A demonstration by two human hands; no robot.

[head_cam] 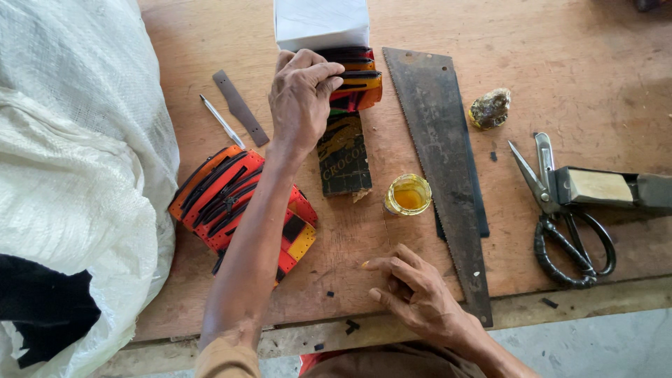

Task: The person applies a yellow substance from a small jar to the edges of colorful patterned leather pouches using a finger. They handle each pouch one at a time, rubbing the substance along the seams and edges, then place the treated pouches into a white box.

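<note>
My left hand [301, 94] reaches across the wooden table [581, 63] and grips a stack of orange, red and black strap-like pieces [360, 80] that lies at the foot of a white box [320, 22]. Under the stack lies a dark rectangular block [344, 159]. My right hand [413, 290] rests near the table's front edge with fingers loosely spread; something small and yellowish shows at a fingertip. A small glass jar of yellow glue [407, 194] stands just beyond it.
A second pile of orange and black pieces [234, 203] lies under my left forearm. A hand saw blade [444, 168], black scissors [567, 231], a wood-handled tool [609, 187], a crumpled lump [490, 108], a pen [222, 120] and a dark strip [240, 107] lie around. A white woven sack [77, 168] fills the left.
</note>
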